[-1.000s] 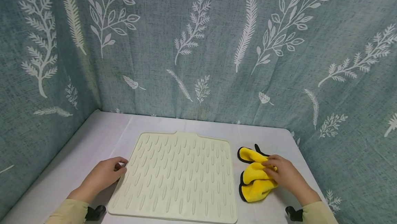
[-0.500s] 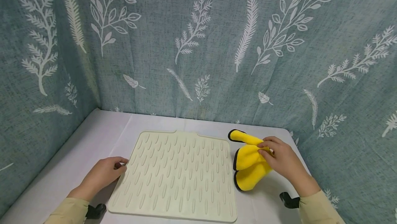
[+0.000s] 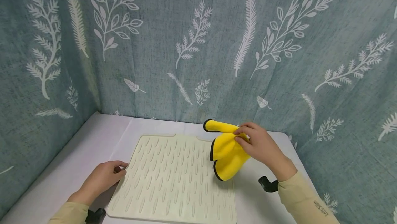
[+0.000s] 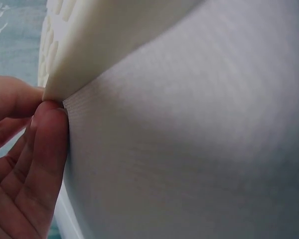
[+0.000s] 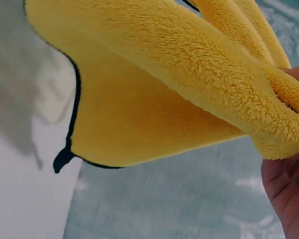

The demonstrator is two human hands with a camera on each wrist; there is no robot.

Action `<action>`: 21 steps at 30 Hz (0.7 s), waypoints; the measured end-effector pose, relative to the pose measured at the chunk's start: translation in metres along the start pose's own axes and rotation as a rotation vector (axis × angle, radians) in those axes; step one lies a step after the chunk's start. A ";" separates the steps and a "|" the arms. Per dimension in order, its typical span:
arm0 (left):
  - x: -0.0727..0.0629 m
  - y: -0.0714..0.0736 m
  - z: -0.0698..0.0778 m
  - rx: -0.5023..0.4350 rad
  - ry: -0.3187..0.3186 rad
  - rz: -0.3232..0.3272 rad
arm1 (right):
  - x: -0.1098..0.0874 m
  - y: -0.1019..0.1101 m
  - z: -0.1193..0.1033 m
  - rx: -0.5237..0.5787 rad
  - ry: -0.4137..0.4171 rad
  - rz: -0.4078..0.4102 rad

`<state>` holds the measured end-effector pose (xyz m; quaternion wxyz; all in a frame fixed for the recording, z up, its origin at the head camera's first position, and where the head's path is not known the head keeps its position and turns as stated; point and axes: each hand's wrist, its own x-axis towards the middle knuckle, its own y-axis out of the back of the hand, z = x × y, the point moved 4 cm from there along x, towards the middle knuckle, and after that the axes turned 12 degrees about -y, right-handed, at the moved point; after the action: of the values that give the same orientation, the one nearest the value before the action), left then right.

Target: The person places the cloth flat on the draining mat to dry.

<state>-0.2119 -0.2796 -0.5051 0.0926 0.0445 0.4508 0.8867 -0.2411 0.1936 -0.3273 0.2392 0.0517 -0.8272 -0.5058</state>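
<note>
My right hand (image 3: 257,144) pinches a yellow plush cleaning cloth (image 3: 229,158) with black edging. The cloth hangs in folds over the right part of a cream ribbed mat (image 3: 167,182). In the right wrist view, the fluffy cloth (image 5: 134,114) bunches between thumb and fingers, and a black loop (image 5: 64,158) dangles at one corner. My left hand (image 3: 103,179) is at the mat's left edge, fingers bent. Up close in the left wrist view, the thumb and forefinger of the left hand (image 4: 30,149) pinch at the edge of the mat (image 4: 94,55).
A white-covered table (image 3: 257,196) carries the mat. Blue-grey curtains (image 3: 223,44) with white leaf patterns stand behind it and on both sides. Black mounts (image 3: 268,184) are attached at both wrists.
My right hand has lifted the cloth off the table and carried it left and away from me, over the mat's right side. The left hand stays at the mat's edge. The head view tilts slightly.
</note>
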 end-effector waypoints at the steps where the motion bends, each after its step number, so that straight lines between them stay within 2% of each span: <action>1: 0.000 0.000 0.000 0.009 0.000 0.000 | 0.004 -0.002 -0.005 -0.001 0.005 -0.014; 6: 0.000 0.000 0.002 0.023 -0.005 0.000 | 0.021 -0.023 -0.031 -0.008 0.031 -0.107; 10: -0.002 0.000 0.001 0.002 0.007 -0.006 | 0.029 -0.056 -0.056 0.005 0.035 -0.191; 15: -0.004 0.001 0.002 -0.031 0.027 -0.005 | 0.032 -0.096 -0.084 0.030 0.096 -0.286; 18: -0.004 0.002 0.005 -0.032 0.011 -0.006 | 0.031 -0.104 -0.089 0.052 0.098 -0.293; 21: -0.004 0.004 0.007 -0.007 0.000 -0.008 | 0.028 -0.103 -0.082 0.063 0.064 -0.286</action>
<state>-0.2071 -0.2773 -0.4983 0.0964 0.0424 0.4478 0.8879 -0.2450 0.0678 -0.3752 0.1893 0.1928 -0.8188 -0.5065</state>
